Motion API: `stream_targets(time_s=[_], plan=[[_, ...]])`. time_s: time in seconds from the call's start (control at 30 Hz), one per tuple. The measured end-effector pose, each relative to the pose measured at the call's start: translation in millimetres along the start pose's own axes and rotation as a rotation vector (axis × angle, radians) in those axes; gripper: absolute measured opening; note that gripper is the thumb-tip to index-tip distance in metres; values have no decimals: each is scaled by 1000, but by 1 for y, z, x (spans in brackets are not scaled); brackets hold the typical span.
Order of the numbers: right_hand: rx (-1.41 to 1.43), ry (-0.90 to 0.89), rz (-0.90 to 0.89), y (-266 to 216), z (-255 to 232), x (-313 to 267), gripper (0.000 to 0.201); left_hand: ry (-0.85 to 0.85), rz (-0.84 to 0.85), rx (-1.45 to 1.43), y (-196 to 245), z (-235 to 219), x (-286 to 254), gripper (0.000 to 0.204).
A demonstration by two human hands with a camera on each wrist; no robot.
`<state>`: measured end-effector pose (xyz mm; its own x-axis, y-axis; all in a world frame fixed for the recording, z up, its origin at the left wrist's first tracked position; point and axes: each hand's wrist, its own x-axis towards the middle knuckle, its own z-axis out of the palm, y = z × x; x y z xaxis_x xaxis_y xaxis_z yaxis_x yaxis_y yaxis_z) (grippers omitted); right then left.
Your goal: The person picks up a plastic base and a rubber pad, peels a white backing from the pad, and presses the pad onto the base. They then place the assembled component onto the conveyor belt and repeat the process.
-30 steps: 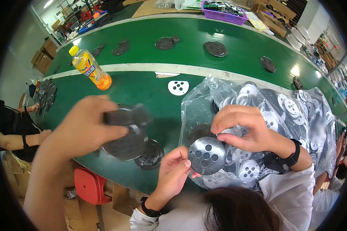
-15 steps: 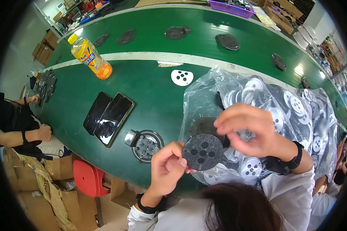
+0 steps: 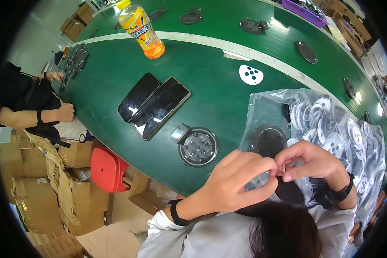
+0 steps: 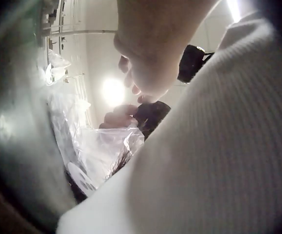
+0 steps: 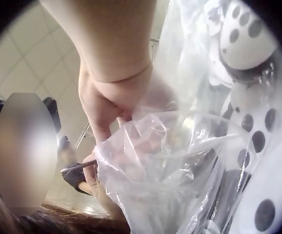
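In the head view my left hand (image 3: 241, 180) and right hand (image 3: 307, 161) meet with fingertips together at the upper edge of a dark round pad (image 3: 289, 191). Both hands pinch at that edge, and the fingers hide part of it. The left wrist view shows the dark pad (image 4: 153, 117) between the two hands. Seen edge-on in the right wrist view, the pad (image 5: 77, 166) is thin. Just beyond the hands lies a black round plastic part (image 3: 269, 139). A clear plastic bag (image 3: 262, 105) of white round pads with holes (image 3: 322, 109) lies beside my right hand.
A round black housing with pegs (image 3: 198, 146) lies left of my hands, near two phones (image 3: 161, 107). Farther off are a drink bottle (image 3: 142, 32) and a single white pad (image 3: 250, 75). A red stool (image 3: 107, 169) stands below the table edge; another person's hand (image 3: 66, 112) is at left.
An arm reaching over the phones has withdrawn. My left hand has turned over, its fingertips joining the right hand's at the pad's edge. The pad has tilted away. The view has shifted.
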<state>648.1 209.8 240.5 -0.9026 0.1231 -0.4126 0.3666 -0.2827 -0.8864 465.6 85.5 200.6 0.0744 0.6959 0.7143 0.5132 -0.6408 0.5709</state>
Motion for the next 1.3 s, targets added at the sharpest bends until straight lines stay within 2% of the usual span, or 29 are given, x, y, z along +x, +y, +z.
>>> stream_targets(time_s=[0.07,0.13,0.17,0.2,0.23,0.27,0.3,0.33,0.37,0.4,0.47,0.5,0.6,0.63,0.67,0.73,0.8,0.83,0.87,0.93,1.07,1.1,1.17,1.2,1.27,1.3], plan=[[19,-4,33,-1,-2,-2,22,-14,43,69,1,-2,0,29],[-96,-29,10,-2,-5,-5,16,-48,-21,151,3,-8,2,37],[-100,-27,7,-1,-5,-6,16,-52,-106,168,-1,-16,1,44],[-1,37,-132,0,-6,-5,14,-91,-225,244,-4,-32,5,43],[98,103,-273,2,-5,-6,12,-42,-404,281,-7,-45,6,42],[191,146,-337,1,-5,-6,13,-34,-553,326,-14,-59,7,39],[165,188,-408,0,-7,-7,14,-99,-634,465,-25,-71,3,39],[142,231,-480,-1,-10,-8,15,-274,-705,719,-29,-80,-2,41],[156,291,-504,-4,-9,-9,15,-437,-705,791,-34,-88,-7,38],[156,302,-513,-4,-10,-13,15,-441,-691,792,-40,-90,-8,38],[296,376,-528,-5,-14,-19,14,-529,-798,621,-49,-92,-7,33],[331,389,-531,-7,-19,-20,15,-496,-742,585,-53,-93,-9,26],[693,198,-510,-4,-38,-22,19,-540,-714,506,-59,-93,-7,21],[765,335,-519,-3,-43,-22,19,-511,-687,485,-59,-92,-6,21],[834,317,-538,-1,-49,-21,17,-482,-665,466,-58,-91,-6,20],[1098,94,-538,8,-70,-18,15,-493,-639,472,-57,-93,1,20],[1057,352,-574,-1,-68,-19,15,-331,-760,233,-60,-96,10,23],[931,362,-608,-4,-65,-21,15,-277,-704,95,-66,-98,14,26],[743,333,-639,-7,-64,-21,14,-282,-682,90,-70,-97,19,26],[517,452,-621,-20,-49,-26,14,-161,-509,-235,-74,-94,33,26],[407,468,-630,-19,-40,-33,14,-501,-756,-651,-71,-60,60,19],[348,466,-650,-17,-39,-35,14,-511,-755,-653,-69,-53,65,19],[276,530,-681,-16,-31,-38,15,-405,-843,-1135,-64,-41,77,17],[281,534,-682,-17,-26,-39,15,-410,-847,-1135,-56,-38,88,17],[131,654,-786,-17,-18,-43,21,-330,-810,-1196,-39,-34,109,23],[150,678,-785,-20,-12,-45,22,-311,-702,-1129,-42,-27,110,30]])
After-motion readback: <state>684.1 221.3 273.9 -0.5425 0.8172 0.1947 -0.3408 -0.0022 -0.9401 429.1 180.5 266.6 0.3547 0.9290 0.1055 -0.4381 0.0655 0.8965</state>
